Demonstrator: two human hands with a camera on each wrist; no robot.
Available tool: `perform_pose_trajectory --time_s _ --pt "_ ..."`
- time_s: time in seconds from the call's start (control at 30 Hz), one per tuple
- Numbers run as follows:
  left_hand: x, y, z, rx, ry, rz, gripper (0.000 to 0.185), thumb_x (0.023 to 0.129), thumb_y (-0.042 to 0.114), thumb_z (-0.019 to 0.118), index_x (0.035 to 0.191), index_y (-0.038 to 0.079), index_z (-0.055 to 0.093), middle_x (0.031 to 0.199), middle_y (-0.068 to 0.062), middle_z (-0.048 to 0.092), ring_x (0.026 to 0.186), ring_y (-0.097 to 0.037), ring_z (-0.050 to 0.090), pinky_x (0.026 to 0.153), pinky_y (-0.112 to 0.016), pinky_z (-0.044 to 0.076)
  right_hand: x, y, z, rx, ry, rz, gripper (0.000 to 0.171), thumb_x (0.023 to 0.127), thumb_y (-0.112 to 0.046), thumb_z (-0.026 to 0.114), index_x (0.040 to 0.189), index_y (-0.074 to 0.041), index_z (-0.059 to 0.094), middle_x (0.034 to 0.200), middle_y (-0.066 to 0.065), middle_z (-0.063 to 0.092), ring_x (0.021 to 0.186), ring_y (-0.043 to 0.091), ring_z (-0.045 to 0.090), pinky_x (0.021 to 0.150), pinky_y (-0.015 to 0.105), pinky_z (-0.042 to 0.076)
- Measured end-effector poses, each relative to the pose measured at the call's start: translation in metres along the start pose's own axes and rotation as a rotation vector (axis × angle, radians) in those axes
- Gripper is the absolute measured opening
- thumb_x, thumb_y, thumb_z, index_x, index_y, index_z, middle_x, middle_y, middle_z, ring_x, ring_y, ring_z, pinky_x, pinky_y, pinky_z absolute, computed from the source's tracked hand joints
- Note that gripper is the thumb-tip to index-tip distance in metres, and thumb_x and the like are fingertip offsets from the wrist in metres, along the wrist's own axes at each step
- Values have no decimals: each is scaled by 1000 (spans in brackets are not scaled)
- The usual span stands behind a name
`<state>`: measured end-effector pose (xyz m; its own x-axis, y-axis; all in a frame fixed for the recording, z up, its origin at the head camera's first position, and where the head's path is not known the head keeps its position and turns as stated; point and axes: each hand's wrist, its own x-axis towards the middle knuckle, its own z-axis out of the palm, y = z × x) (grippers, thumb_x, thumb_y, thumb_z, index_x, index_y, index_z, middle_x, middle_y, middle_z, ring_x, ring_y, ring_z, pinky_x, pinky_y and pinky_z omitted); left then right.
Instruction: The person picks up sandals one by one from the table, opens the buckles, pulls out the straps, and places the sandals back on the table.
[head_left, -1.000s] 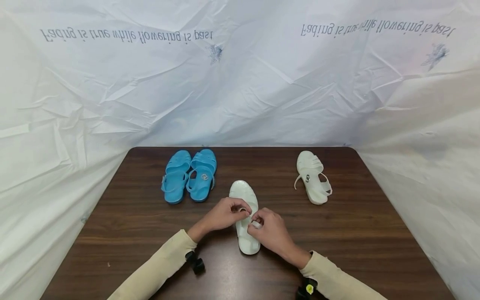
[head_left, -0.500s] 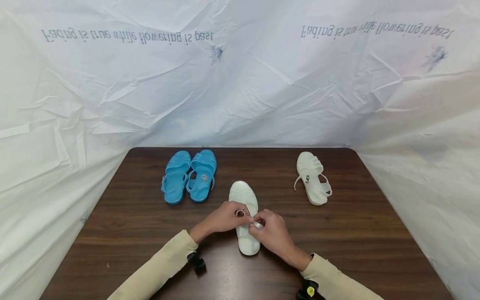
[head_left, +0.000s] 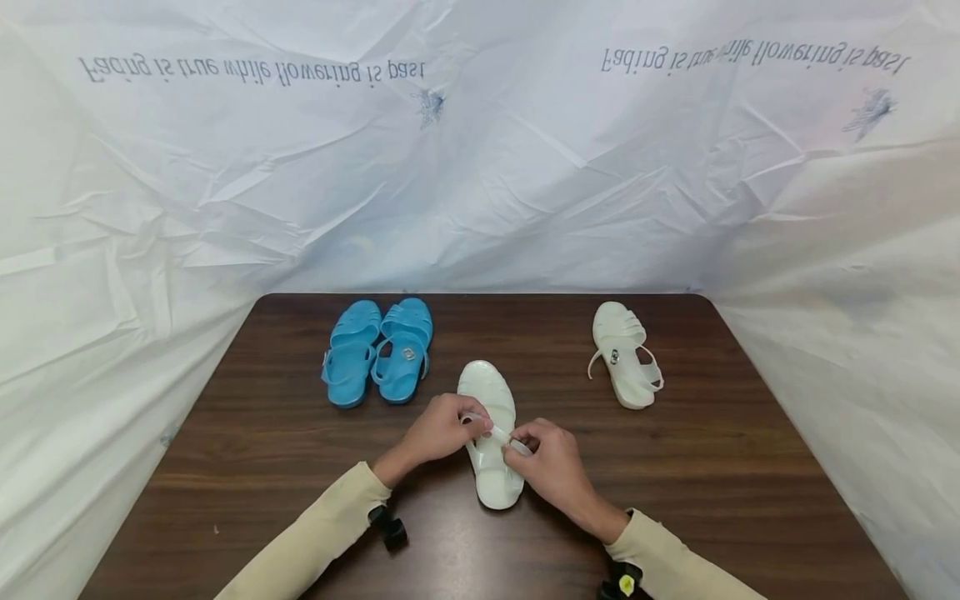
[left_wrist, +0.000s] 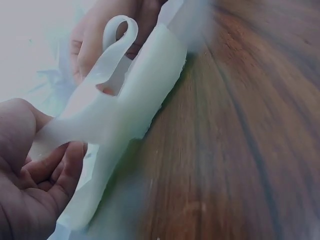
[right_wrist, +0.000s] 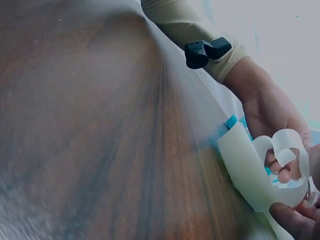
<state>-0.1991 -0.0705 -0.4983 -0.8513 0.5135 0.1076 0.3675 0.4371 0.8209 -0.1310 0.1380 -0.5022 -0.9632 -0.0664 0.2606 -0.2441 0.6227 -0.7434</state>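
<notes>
A white jelly sandal (head_left: 489, 392) lies toe-away in the middle of the dark wooden table (head_left: 720, 467). Both hands work at its ankle strap (head_left: 497, 432). My left hand (head_left: 471, 419) pinches the strap's left end, and my right hand (head_left: 522, 443) pinches its right end over the heel part. In the left wrist view the strap (left_wrist: 107, 65) curls into a loop above the sandal (left_wrist: 145, 95), and my left hand (left_wrist: 42, 167) grips its near end. In the right wrist view the strap loop (right_wrist: 290, 147) stands off the sandal (right_wrist: 245, 167) between the left hand (right_wrist: 272, 110) and my right fingertips (right_wrist: 295, 222).
A pair of blue sandals (head_left: 378, 350) sits side by side at the back left. The second white sandal (head_left: 626, 354) lies at the back right. Creased white sheeting (head_left: 480, 167) rises behind and beside the table.
The strap now stretches out between the two hands. My right hand has drawn slightly right and toward me; the left hand has barely shifted.
</notes>
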Motion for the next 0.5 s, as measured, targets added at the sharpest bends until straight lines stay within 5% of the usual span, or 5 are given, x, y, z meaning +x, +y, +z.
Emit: perform_pose_trajectory --time_s 0.17,0.33,0.5 --pt "-5 1 -6 -32 31 -18 10 96 15 71 90 20 77 85 10 73 64 -9 62 56 -28 52 0 0 0 10 -5 3 10 79 -12 83 81 -18 75 76 -11 60 65 3 54 58 21 47" --pt "-2 5 -6 -108 -17 -44 9 97 12 68 90 13 74 84 3 72 68 -11 65 56 -29 52 -1 0 0 7 -9 6 10 80 -13 83 82 -18 75 77 -11 60 66 3 54 59 21 47" --pt "2 11 -4 28 -113 24 16 100 10 62 105 16 76 100 4 73 82 -8 63 70 -27 52 -2 0 0 2 -12 -9 11 80 -13 83 80 -20 75 76 -12 59 66 4 52 58 22 46"
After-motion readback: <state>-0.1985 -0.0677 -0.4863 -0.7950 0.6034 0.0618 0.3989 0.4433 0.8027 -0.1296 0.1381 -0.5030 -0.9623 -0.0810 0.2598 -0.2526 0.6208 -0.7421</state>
